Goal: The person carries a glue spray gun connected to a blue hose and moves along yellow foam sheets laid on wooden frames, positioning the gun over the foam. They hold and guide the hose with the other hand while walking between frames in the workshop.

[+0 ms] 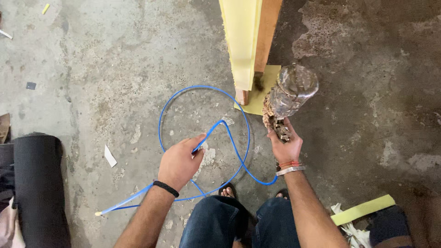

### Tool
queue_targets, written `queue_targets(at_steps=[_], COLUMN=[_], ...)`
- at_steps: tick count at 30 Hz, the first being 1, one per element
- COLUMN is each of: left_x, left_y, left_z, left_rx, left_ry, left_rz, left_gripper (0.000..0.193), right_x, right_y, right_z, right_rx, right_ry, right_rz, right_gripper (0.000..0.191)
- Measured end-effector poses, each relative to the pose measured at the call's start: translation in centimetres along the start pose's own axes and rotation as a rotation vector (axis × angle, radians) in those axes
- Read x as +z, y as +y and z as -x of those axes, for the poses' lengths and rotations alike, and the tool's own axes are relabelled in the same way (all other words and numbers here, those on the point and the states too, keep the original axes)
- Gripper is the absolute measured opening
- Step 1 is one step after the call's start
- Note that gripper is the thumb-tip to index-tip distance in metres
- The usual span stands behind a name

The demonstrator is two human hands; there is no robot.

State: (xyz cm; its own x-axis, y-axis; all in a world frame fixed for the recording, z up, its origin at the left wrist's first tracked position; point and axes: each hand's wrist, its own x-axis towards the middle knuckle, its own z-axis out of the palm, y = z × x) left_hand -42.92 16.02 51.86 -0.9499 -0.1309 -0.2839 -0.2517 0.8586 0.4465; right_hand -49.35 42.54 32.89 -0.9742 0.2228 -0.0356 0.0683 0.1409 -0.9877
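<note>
Two hands busy, left grip (180,161) pinching blue hose (234,142), right grip (285,146) clutching grimy tool (289,98)

A stained concrete floor (115,69) carried a looped blue tube (204,138) at centre, a yellow foam sheet (264,94) beyond it, paper scraps (110,156) left, and a black roll (39,188) near left.

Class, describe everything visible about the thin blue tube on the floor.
The blue tube is thin, smooth and flexible, plastic by its look. It lies on the concrete floor in one wide round loop. The left hand pinches a kinked stretch near the loop's middle. One end trails lower left to a pale tip; the other curves toward the right hand, which holds a grimy tool.
</note>
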Motion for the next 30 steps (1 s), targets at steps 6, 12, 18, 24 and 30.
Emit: queue_targets(at_steps=[6, 12, 18, 24, 30], left_x=[-3.5, -8.8, -11.1, -9.4, -8.0], left_y=[1.5, 4.0, 4.8, 3.8, 2.8], left_z=[1.9, 4.2, 6.1, 7.6, 9.4], left_rx=[0.048, 0.052, -0.027, -0.044, -0.064], left_ry=[0.055, 0.098, 0.067, 0.050, 0.040], left_rz=[0.050, 0.105, 0.107, 0.104, 0.128], left_gripper=[0.041, 0.043, 0.042, 0.044, 0.042], right_x=[-1.9, -4.6, -5.4, -2.3, -1.8], right_y=[-7.8, -17.2, -17.4, -9.7, -7.1], right_z=[0.9, 2.2, 3.1, 3.2, 4.1], right_rx=[-0.033, -0.004, -0.025, 0.014, 0.168], right_ry=[-0.008, -0.016, -0.029, 0.035, 0.015], right_rz=[-0.168, -0.321, -0.225, -0.120, 0.125], right_gripper=[0.053, 0.023, 0.027, 0.049, 0.065])
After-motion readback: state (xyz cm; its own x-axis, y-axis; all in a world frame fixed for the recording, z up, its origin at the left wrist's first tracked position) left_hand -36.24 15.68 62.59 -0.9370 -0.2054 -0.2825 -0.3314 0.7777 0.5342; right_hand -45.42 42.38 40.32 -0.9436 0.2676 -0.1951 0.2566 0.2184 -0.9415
